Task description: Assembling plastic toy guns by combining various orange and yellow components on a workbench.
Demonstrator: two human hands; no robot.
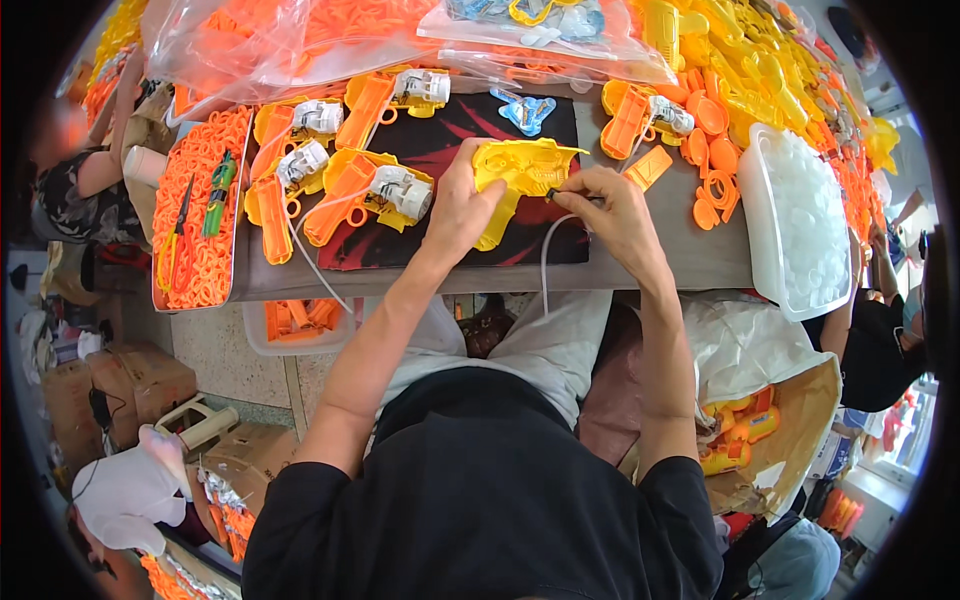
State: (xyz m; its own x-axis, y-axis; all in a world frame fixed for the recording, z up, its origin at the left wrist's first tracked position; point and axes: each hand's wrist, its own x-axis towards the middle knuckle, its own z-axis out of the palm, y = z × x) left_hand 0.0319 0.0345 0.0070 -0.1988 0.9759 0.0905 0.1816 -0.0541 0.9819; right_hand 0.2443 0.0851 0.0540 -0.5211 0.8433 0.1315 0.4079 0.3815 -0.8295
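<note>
My left hand (460, 208) grips a yellow plastic toy-gun shell half (525, 165) above a dark mat with red streaks (420, 140). At the shell's right edge, my right hand (618, 212) pinches a small black piece (552, 194). A clear flexible tube (546, 262) hangs down below the right hand past the table edge; whether it joins the black piece is hidden by the fingers. Left of the mat lie several part-built toy guns (340, 205) with orange tanks and white mechanisms. Another part-built gun (625, 115) lies beyond my right hand.
A tray (238, 255) of orange rings at left holds scissors (177, 240) and green-handled cutters (217, 195). A translucent blue part (524, 112) lies at the mat's far edge. A white bin (765, 240) of clear parts and yellow shells (740, 70) are at right. Other people sit nearby.
</note>
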